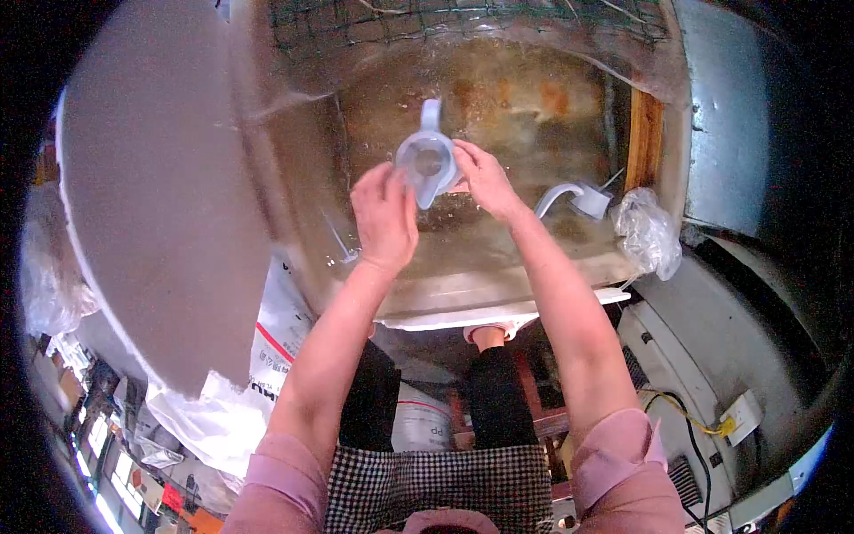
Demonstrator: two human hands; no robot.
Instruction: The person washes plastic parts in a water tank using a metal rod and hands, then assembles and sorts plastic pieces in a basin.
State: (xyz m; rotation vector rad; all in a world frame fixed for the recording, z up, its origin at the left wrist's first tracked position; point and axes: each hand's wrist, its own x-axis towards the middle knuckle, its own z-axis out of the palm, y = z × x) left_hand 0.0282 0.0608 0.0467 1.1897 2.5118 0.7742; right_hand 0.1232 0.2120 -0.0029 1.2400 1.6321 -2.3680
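Observation:
A translucent bluish-white plastic jug (429,160), with its mouth facing me, is held up in front of me. Its handle points away and its pouring lip points toward me. My right hand (485,182) grips the jug by its right side, thumb near the rim. On the opposite side, my left hand (384,218) is beside the lip, its fingers smeared by motion; whether they touch the jug I cannot tell. Below and to the right, a white curved plastic piece (569,198) rests against the tray's inner side.
Beneath my hands is a wide brownish tray (463,289) with dark netting (471,25) at its far end. A crumpled clear plastic bag (648,233) sits on its right edge. A grey panel (156,196) stands at left; a yellow cable (689,414) runs at lower right.

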